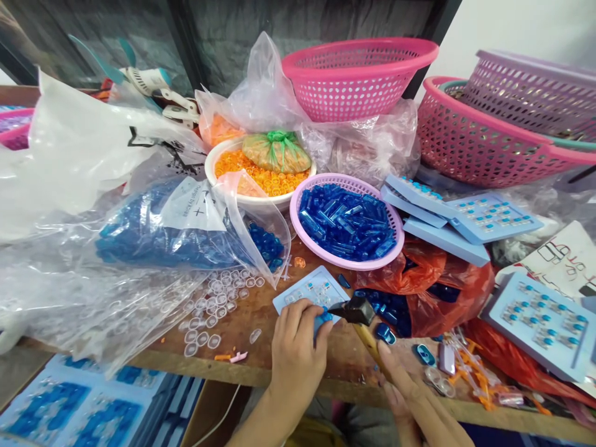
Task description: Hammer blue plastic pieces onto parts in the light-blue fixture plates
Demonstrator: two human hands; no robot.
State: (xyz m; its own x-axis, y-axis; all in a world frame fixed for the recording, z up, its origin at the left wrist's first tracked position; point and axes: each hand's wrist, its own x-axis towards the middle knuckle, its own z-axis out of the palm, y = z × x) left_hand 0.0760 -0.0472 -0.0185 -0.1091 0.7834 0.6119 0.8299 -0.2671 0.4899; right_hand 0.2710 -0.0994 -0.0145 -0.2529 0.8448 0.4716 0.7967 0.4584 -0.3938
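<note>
My left hand (pixel 298 347) rests at the near edge of a light blue foam sheet (pixel 298 292), its fingers pinched on a small blue piece (pixel 326 315). My right hand (pixel 410 397) grips the yellow handle of a small hammer (pixel 360 310). The dark hammer head is just right of the blue piece, its pointed end close to my left fingertips. Clear and blue small parts sit on the sheet beyond my fingers.
A lilac basket (pixel 302 239) of blue pieces stands behind the sheet. Clear rings (pixel 214 341) lie left. Red plastic bags (pixel 437 316) and a foam tray (pixel 540 360) are at right. Pink baskets (pixel 354 46) stand at the back.
</note>
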